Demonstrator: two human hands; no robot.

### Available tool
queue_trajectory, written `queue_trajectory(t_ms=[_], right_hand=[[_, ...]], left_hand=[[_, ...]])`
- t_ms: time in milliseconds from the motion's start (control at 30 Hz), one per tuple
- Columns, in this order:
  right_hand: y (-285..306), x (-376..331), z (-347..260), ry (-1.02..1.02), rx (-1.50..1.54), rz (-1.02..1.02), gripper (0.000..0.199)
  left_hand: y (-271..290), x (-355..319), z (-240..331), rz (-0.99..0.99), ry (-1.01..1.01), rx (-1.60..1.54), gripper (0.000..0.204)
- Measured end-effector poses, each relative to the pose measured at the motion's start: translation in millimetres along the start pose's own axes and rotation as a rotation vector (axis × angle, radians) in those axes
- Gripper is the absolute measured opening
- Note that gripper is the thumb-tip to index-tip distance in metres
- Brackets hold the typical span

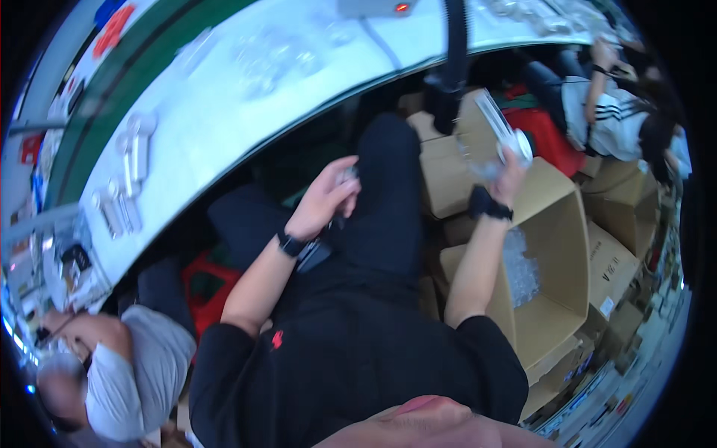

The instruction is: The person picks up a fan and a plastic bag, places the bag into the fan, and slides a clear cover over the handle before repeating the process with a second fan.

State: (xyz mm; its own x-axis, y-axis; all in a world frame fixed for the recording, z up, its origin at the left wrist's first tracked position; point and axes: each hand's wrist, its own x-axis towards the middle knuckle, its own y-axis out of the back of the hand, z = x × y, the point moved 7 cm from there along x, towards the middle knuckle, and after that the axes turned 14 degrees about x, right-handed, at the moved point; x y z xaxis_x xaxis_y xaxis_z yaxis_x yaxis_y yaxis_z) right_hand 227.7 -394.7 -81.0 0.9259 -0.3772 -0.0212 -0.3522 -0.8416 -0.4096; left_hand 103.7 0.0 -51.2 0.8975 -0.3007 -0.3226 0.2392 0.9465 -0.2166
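My right hand (509,178) is raised over the cardboard boxes on the right. Its fingers close round a long clear plastic piece with a white round end (523,146); motion smears its outline. Just below is an open cardboard box (564,257) with clear bubbly plastic (520,269) inside. My left hand (327,197) hovers above my lap, fingers curled inward. Something small and greyish shows at those fingertips, too blurred to name.
Along the far side runs a white worktable (209,142) bearing clear plastic parts (272,60) and cylindrical pieces (127,175). A dark ribbed hose (455,52) hangs near its edge. Co-workers sit at lower left (142,366) and upper right (616,112). More cartons (609,261) stand on the right.
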Motion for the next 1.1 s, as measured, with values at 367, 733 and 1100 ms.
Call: queue_trajectory(t_ms=[367, 733, 1100], right_hand=[[-122.2, -160.8, -5.3, -0.195, -0.019, -0.707, 0.067], [-168.2, -168.4, 2.6, -0.394, -0.059, -1.043, 0.067], [-220.3, -200.4, -4.1, -0.163, -0.309, -1.453, 0.071]], left_hand=[[-5.5, -9.0, 5.8, -0.553, 0.084, 0.131, 0.051], [13.0, -57.9, 9.0, -0.498, -0.035, 0.516, 0.059], [6.8, -75.3, 1.8, -0.329, -0.046, 0.451, 0.049]])
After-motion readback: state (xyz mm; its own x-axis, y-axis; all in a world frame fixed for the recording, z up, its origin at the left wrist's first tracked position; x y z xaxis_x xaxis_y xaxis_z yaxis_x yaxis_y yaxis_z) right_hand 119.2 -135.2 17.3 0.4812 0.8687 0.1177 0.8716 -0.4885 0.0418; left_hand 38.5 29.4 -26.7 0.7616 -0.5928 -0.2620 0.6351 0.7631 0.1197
